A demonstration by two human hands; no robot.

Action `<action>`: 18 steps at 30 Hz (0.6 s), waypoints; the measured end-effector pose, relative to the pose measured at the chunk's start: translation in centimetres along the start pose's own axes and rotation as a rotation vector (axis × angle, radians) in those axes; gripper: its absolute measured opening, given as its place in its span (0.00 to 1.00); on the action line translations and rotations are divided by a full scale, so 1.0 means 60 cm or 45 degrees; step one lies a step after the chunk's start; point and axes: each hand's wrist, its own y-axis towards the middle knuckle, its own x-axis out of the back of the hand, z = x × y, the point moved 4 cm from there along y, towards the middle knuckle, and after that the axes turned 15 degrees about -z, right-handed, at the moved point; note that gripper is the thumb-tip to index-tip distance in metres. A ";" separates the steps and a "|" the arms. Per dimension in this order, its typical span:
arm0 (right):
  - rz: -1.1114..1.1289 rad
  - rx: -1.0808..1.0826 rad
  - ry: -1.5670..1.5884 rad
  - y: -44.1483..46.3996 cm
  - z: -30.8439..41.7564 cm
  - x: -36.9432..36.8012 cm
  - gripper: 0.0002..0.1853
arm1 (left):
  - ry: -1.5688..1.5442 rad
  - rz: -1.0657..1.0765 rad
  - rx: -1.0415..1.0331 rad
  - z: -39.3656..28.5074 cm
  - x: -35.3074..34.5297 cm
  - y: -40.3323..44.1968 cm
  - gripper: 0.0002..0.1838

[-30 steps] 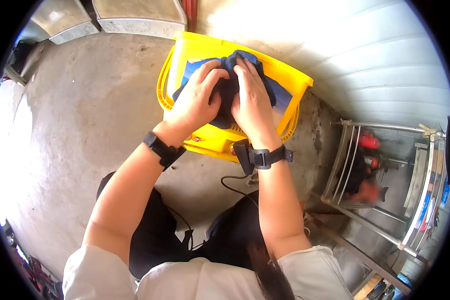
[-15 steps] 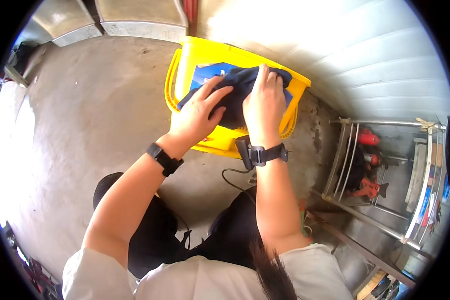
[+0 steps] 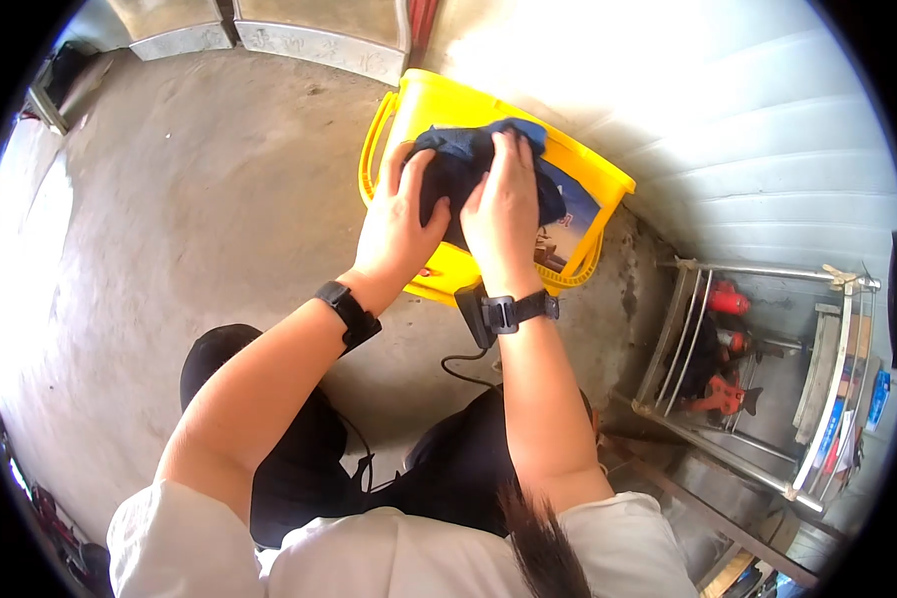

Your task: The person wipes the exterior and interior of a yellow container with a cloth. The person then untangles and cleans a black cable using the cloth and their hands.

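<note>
A dark blue cloth (image 3: 448, 184) lies bunched over the top of a yellow bucket-like container (image 3: 608, 177) with side handles. My left hand (image 3: 399, 227) grips the cloth's left side, fingers curved over it. On the right part of the cloth, my right hand (image 3: 505, 211) presses with its fingers bent together into the fabric. A blue printed panel (image 3: 578, 214) shows beside the cloth, on the container's right. Both wrists wear black straps, and the right one carries a dark block.
At the right stands a metal-tube rack (image 3: 738, 458) holding red tools (image 3: 723, 396). A pale ribbed wall (image 3: 747, 149) rises behind it. Pale cabinets (image 3: 319, 45) stand at the top, and a dark cable (image 3: 458, 369) runs near my knees.
The cloth has gone from spread out to more bunched, uncovering the printed panel on the right. Both hands have shifted with it, and the container appears slightly farther right in view.
</note>
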 end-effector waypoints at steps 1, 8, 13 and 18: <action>0.067 0.038 0.081 -0.001 0.004 -0.015 0.31 | -0.013 0.039 0.007 0.006 0.000 -0.001 0.29; 0.392 0.186 0.426 0.039 0.017 -0.057 0.33 | 0.097 0.032 -0.089 0.016 0.000 -0.001 0.28; 0.560 0.290 0.352 0.065 0.038 -0.083 0.32 | 0.134 0.097 -0.153 0.016 0.001 -0.006 0.32; 0.324 0.206 0.215 0.043 0.017 -0.051 0.31 | 0.261 0.099 -0.188 0.018 -0.004 0.006 0.31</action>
